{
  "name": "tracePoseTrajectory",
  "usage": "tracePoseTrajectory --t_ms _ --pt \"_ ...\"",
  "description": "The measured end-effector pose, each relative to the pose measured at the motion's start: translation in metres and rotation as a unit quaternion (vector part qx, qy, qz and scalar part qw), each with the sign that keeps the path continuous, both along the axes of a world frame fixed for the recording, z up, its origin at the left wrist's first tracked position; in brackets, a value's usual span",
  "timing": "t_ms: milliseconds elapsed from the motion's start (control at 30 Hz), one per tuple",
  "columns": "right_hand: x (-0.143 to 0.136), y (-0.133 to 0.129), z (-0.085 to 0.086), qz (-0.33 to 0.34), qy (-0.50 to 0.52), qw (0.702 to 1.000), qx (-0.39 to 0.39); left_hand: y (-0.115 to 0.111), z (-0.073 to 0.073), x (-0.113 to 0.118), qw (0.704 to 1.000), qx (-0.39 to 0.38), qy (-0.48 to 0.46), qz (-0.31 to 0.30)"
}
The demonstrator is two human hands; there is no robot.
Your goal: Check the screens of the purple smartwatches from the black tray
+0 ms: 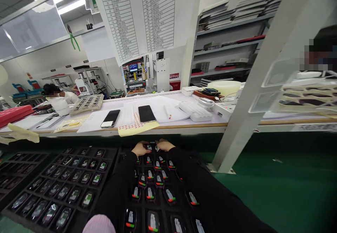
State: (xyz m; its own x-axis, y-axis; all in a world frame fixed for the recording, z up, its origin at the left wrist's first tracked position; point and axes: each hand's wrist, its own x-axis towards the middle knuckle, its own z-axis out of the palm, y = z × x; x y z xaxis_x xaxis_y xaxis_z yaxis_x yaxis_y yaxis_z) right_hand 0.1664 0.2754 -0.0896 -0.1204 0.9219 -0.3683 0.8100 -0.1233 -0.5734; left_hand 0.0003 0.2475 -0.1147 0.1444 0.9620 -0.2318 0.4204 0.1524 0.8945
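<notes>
Black gadgets [158, 179], many with pale labels tipped red and green, sit in rows in a dark tray [140, 222] in front of the bench [184, 129]; on my feed, a second tray [79, 220] to its left holds more. My view cuts off the near end, and the black sleeves [210, 187] hide parts of both sides. I see them stretched forward, left hand [140, 149] and right hand [165, 145] close together over the far end, fingers bent at two gadgets; whether they grip, I cannot tell.
</notes>
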Motion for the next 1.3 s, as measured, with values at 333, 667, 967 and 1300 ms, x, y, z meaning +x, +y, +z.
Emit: tracePoseTrajectory --t_ms 333,667,967,1300 --pt "0.018 -0.014 0.006 -0.096 0.216 0.971 -0.042 -0.071 0.043 -0.007 0.983 0.004 -0.184 -0.026" --pt "0.054 -0.106 0.045 -0.05 0.518 0.849 -0.087 -0.158 0.097 0.003 0.953 0.042 -0.294 -0.066" --pt "0.06 -0.199 0.1 0.029 0.62 0.783 0.04 -0.201 0.135 0.031 0.941 0.222 -0.253 0.023" --pt "0.062 -0.211 0.109 0.059 0.579 0.805 0.116 -0.208 0.131 0.045 0.932 0.255 -0.254 0.041"
